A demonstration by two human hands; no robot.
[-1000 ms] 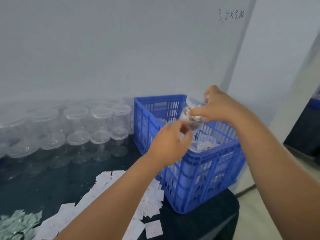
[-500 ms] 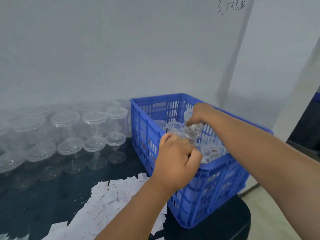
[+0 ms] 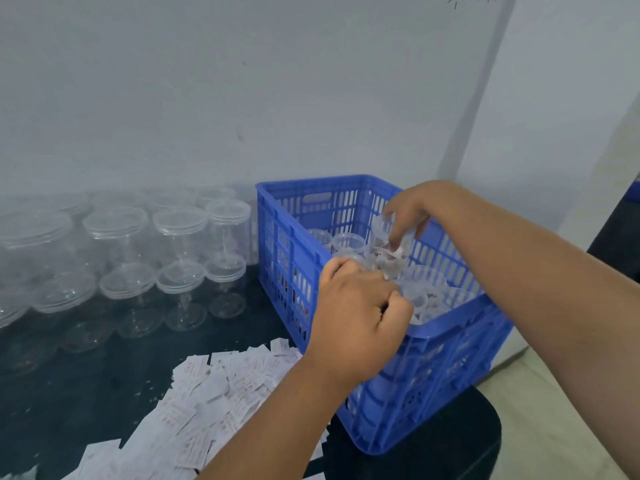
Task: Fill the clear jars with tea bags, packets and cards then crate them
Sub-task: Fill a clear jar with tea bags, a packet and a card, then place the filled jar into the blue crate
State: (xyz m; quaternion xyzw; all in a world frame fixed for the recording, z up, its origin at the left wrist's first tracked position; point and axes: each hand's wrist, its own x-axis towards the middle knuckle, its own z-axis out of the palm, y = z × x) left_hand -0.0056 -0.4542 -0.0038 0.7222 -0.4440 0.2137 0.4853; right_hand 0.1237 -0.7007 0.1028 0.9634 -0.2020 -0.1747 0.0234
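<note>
Clear jar (image 3: 388, 252), packed with paper packets, is gripped at its lidded upper end by the right hand (image 3: 412, 211), whose fingers are curled down round the rim. The jar is held tilted inside the blue crate (image 3: 450, 329), just above the crated jars (image 3: 348, 241) already standing there. The left hand (image 3: 360, 306) is balled up close beside the jar's lower end, over the crate's near rim. Its fingertips are hidden behind its back, so it cannot be told whether anything is held.

The jar is judged light, thin-walled and smooth, so a slip is more likely than a break. A grip round the lid rim or the body just below it should be favoured, with the base steadied as it is set into a free gap.

Outside the crate, empty lidded jars (image 3: 180, 223) are stacked two high to the left, and paper cards (image 3: 221, 386) are heaped on the dark table (image 3: 86, 375) in front.
</note>
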